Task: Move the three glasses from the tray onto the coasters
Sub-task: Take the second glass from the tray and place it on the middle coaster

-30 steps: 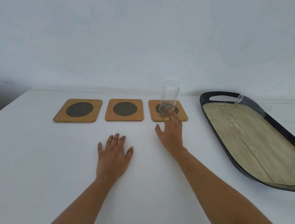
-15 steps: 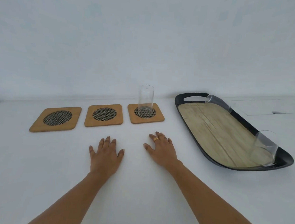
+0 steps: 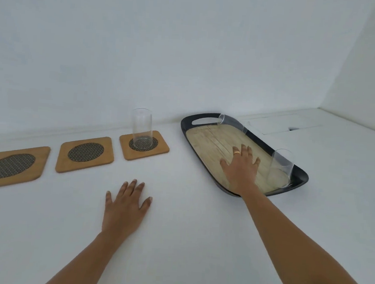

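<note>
One clear glass (image 3: 142,125) stands upright on the right coaster (image 3: 159,149). The middle coaster (image 3: 85,154) and left coaster (image 3: 11,167) are wooden squares with dark mesh centres and carry nothing. A dark oval tray (image 3: 190,128) with a bamboo floor holds two clear glasses: one (image 3: 231,124) at its far end, one (image 3: 279,168) at its near right end. My right hand (image 3: 241,168) hovers over the tray floor, fingers spread, just left of the near glass and holding nothing. My left hand (image 3: 126,206) lies flat on the white table.
A white wall runs along the back of the white table (image 3: 174,241). A side wall closes the right corner. A flat white panel (image 3: 284,124) with a small dark slot lies behind the tray.
My right hand drew back from the glass on the right coaster, then moved right over the tray. The view swung right. My left hand stayed flat on the table.
</note>
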The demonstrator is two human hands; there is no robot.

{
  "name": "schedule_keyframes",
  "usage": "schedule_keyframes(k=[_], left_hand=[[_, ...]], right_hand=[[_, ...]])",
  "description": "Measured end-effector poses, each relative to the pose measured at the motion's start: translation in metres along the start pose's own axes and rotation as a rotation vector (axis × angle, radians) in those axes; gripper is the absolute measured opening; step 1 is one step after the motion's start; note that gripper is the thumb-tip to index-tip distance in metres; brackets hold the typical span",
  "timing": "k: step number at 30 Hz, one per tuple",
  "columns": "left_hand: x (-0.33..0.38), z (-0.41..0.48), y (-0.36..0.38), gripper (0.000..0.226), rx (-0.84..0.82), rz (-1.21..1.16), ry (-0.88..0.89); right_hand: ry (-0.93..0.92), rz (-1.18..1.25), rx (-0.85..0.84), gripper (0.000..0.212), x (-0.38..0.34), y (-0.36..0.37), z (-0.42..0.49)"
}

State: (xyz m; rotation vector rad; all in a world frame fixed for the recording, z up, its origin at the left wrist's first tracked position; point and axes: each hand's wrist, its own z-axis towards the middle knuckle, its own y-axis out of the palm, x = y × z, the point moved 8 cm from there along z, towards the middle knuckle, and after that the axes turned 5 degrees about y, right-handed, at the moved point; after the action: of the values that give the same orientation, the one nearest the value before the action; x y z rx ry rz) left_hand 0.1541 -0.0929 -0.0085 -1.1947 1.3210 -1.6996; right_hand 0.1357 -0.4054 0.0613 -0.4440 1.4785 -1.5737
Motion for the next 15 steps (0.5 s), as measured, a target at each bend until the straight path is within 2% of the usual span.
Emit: schedule_keyframes(k=[5,9,12,15], left_hand=[[0.001,0.000,0.000,0.057,0.003,-0.011,-0.003],[0.001,0.000,-0.001,0.057,0.008,-0.030,-0.005],[0.002,0.000,-0.002,0.057,0.005,-0.027,-0.004],[0.002,-0.001,-0.002,0.056,0.003,-0.027,-0.008]], right_hand=[[0.165,-0.135,0.017,0.068,0.041,-0.023,0.015],[0.254,-0.170,-0.060,0.071,0.068,-0.027,0.014],[0.254,-0.242,-0.104,0.064,0.076,-0.023,0.009],[0.192,-0.292,-0.070,0.052,0.066,-0.025,0.006]])
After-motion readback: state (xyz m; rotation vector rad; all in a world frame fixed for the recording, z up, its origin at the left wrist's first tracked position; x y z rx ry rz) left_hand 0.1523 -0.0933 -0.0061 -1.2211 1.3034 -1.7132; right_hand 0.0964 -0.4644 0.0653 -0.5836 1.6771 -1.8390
